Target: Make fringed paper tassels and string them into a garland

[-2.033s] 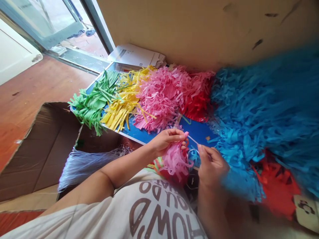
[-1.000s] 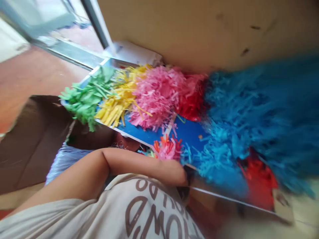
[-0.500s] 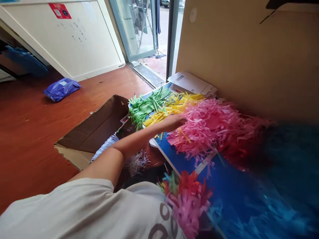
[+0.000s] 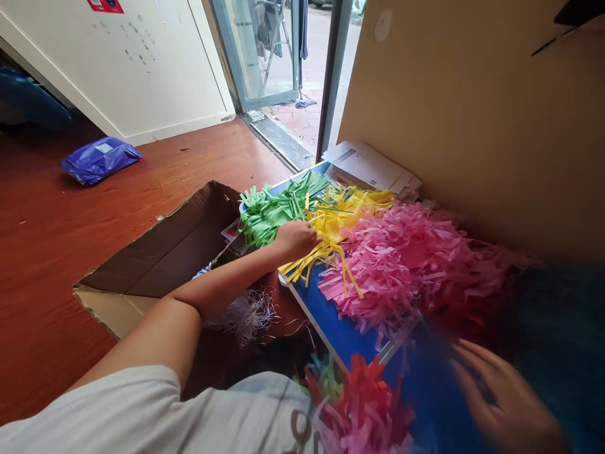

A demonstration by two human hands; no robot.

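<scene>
My left hand (image 4: 297,240) is closed on some yellow tissue paper fringe (image 4: 352,211), and loose strips stick out past its fingers. Green paper fringe (image 4: 283,211) lies just beyond the hand on the blue table (image 4: 354,321). To the right spreads a large heap of pink paper fringe (image 4: 406,252), with darker red at its far right. Over the table at lower right, my right hand (image 4: 508,397) has its fingers stretched out and apart, slightly blurred. A mixed red, pink and green bunch of paper fringe (image 4: 362,403) is close to my body.
An open cardboard box (image 4: 155,252) stands on the floor to the left, with white stringy shreds (image 4: 250,312) beside my forearm. White papers (image 4: 371,167) lie at the table's back edge by the wall. A purple plastic parcel (image 4: 101,161) rests near a white panel (image 4: 155,69); a glass door (image 4: 262,57) stands open.
My left hand has moved left from the pink heap's edge onto the yellow fringe, pulling some strips along. My right hand has come into view at lower right.
</scene>
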